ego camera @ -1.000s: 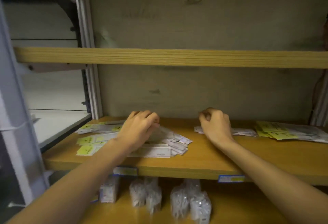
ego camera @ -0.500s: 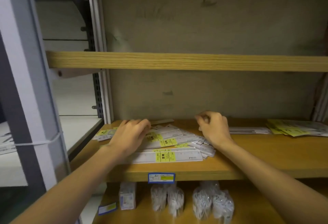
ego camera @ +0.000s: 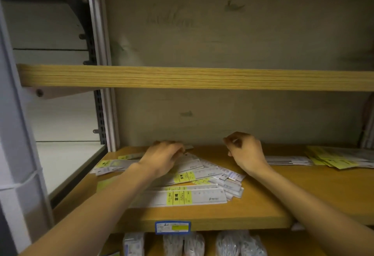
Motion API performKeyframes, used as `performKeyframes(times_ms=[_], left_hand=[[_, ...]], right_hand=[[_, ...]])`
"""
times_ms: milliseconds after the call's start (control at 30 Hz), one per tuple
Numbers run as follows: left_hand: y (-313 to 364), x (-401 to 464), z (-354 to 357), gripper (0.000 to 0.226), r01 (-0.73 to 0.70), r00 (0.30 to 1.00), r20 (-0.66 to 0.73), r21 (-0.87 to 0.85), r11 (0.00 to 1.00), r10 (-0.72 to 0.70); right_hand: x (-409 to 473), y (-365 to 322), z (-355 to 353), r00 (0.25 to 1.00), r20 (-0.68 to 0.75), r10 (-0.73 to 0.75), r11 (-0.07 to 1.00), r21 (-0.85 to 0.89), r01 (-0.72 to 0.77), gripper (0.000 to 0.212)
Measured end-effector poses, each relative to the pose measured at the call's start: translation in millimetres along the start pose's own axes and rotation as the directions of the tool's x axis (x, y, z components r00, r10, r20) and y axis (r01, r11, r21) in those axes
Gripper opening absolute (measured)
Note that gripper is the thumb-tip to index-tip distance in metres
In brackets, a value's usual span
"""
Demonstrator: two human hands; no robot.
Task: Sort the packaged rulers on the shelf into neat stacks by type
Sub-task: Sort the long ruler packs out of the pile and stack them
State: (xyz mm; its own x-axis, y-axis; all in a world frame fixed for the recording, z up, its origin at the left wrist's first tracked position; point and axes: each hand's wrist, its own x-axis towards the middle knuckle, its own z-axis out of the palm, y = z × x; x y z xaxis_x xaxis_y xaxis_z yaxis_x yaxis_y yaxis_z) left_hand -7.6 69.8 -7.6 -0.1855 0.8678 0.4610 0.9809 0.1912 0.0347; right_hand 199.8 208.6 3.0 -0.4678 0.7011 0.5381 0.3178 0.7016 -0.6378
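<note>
I see left hand (ego camera: 162, 159) fingers flat on fanned rulers (ego camera: 194, 191), right hand (ego camera: 245, 152) curled, grip unclear, shelf (ego camera: 273, 201), right stack (ego camera: 289, 160) apart.

The left hand (ego camera: 162, 157) hides part of the rulers (ego camera: 194, 176).

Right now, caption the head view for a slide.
Left hand rests on fanned packaged rulers on the shelf; right hand curled beside them.
</note>
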Motion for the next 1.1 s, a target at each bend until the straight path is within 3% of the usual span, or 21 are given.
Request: performKeyframes(times_ms=[167,367,567,867,1100], left_hand=[[18,30,10,0.025,-0.097,0.989,0.099,-0.116,0.989,0.108],[43,57,21,0.027,-0.096,0.943,0.293,-0.218,0.971,0.159],[53,62,28,0.029,-0.076,0.895,0.402,-0.289,0.954,0.193],[53,68,28,0.036,-0.094,0.866,0.465,-0.212,0.973,0.185],[54,73,28,0.029,-0.110,0.850,0.497,-0.163,0.981,0.178]], right_hand=[[16,15,-4,1.000,0.015,-0.010,1.000,-0.020,0.010,0.019],[30,23,0,1.000,0.015,0.014,1.000,0.010,-0.014,0.014],[35,28,8,0.999,0.041,0.004,1.000,-0.022,-0.003,0.016],[38,27,13,0.999,0.045,-0.024,0.998,-0.060,0.027,0.018],[34,31,8,0.999,0.040,-0.028,0.994,-0.104,0.032,0.019]])
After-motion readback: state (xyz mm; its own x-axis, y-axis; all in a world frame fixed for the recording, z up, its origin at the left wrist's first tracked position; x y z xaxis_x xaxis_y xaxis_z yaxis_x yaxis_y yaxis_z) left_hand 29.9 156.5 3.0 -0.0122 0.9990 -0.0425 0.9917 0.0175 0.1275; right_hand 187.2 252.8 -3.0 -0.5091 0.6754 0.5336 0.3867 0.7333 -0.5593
